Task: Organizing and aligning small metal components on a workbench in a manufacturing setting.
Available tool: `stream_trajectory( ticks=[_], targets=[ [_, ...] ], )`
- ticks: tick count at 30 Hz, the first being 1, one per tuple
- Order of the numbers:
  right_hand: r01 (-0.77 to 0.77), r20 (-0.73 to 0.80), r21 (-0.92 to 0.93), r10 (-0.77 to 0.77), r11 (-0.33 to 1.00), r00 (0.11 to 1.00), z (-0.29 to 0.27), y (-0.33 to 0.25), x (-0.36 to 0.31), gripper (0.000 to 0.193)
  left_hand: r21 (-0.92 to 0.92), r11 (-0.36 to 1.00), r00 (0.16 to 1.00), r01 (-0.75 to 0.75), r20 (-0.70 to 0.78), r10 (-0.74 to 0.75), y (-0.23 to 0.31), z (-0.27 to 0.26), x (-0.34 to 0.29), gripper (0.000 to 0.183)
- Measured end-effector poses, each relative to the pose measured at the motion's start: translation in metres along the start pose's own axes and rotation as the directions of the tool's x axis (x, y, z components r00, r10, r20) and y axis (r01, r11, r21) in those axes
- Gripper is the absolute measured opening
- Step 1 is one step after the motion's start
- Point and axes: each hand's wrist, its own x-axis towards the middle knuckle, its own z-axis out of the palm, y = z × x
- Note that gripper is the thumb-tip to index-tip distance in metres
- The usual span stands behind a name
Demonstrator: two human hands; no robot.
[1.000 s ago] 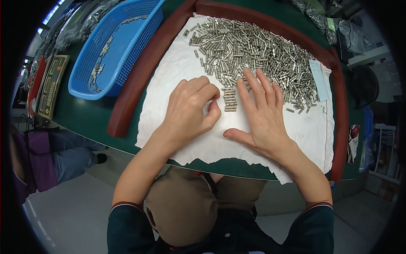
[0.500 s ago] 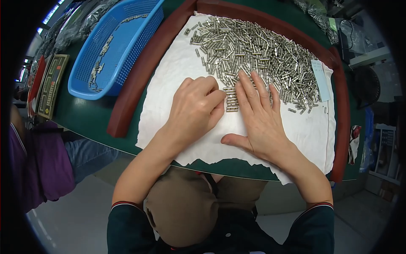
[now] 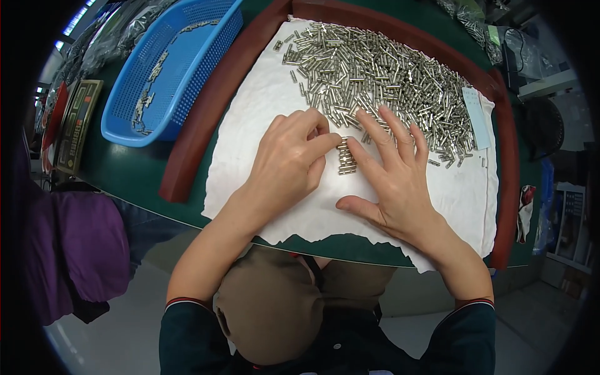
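At far left is a co-worker's purple garment (image 3: pixel 81 244). A blue basket (image 3: pixel 203 69) with a few metal pieces inside sits on the green tabletop (image 3: pixel 137 181). Next, a dark red rail (image 3: pixel 209 119) borders the white cloth (image 3: pixel 234 147). Over that cloth, the left hand (image 3: pixel 290 150) is curled, 1 fingertip beside the top of a short column of metal pins (image 3: pixel 346 161); I cannot tell whether it pinches anything. The column lies between the 2 hands. The right hand (image 3: pixel 394 169) is spread, its forefinger just beside the column. Behind it stretches a loose pin pile (image 3: pixel 375 69), with a pale blue slip (image 3: pixel 476 119) at its right edge.
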Motion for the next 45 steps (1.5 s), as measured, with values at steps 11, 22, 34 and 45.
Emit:
stream_trajectory(
  ticks=[11,22,34,45],
  targets=[
    [0.063,-0.366,0.141,-0.007,0.988,0.931,0.000,0.008,-0.001,0.017,-0.040,0.990,0.989,-0.138,0.040,0.140,0.000,-0.002,0.002,0.029],
    [0.198,-0.294,0.201,-0.134,0.959,0.946,0.001,0.007,-0.002,0.020,-0.032,0.991,0.991,-0.127,-0.048,0.125,-0.003,0.003,0.002,0.022],
    [0.156,-0.258,0.181,-0.107,0.971,0.960,0.005,0.007,0.001,0.024,-0.026,0.996,0.995,-0.083,-0.057,0.081,-0.005,0.004,0.002,0.021],
    [0.097,-0.322,0.130,-0.050,0.987,0.945,0.010,0.012,0.003,0.033,-0.026,0.999,0.998,-0.046,-0.043,0.045,-0.002,0.004,0.002,0.028]
  ],
)
